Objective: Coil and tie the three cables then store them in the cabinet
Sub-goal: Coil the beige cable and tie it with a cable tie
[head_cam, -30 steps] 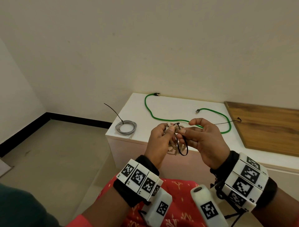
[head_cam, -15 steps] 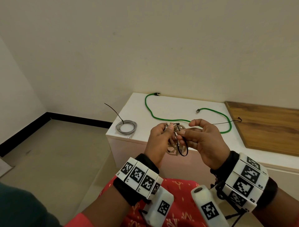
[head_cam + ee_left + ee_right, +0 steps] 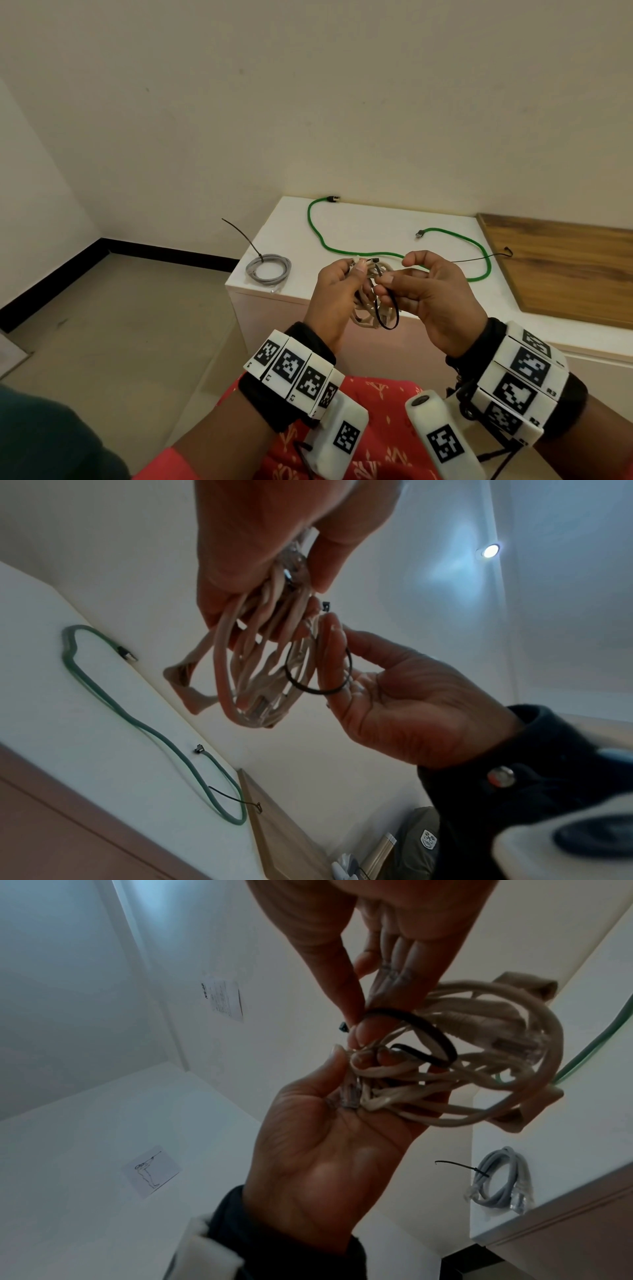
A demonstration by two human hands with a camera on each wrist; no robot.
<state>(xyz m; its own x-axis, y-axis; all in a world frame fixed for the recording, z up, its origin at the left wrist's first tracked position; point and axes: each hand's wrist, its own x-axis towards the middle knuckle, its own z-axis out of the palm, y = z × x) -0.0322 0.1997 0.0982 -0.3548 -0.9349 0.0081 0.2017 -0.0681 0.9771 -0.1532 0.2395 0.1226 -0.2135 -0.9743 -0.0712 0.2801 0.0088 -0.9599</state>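
My left hand [image 3: 344, 279] grips a beige cable coil [image 3: 364, 310] at its top, held in the air in front of the cabinet. A black zip tie [image 3: 388, 313] loops round one side of the coil, and my right hand [image 3: 394, 281] pinches the tie near its head. In the left wrist view the beige cable coil [image 3: 246, 674] hangs below my fingers with the zip tie [image 3: 308, 688] around it. A grey cable coil [image 3: 269, 270], tied with a zip tie, lies on the white cabinet top [image 3: 370, 226]. A green cable [image 3: 346, 250] lies uncoiled there.
A spare black zip tie [image 3: 479, 259] lies across the green cable near a wooden board [image 3: 561, 267] on the right. The cabinet stands against the wall. Bare floor [image 3: 120, 325] spreads to the left. My red-clothed lap is below.
Both hands have risen slightly with the coil. The grips on the coil and the tie are the same.
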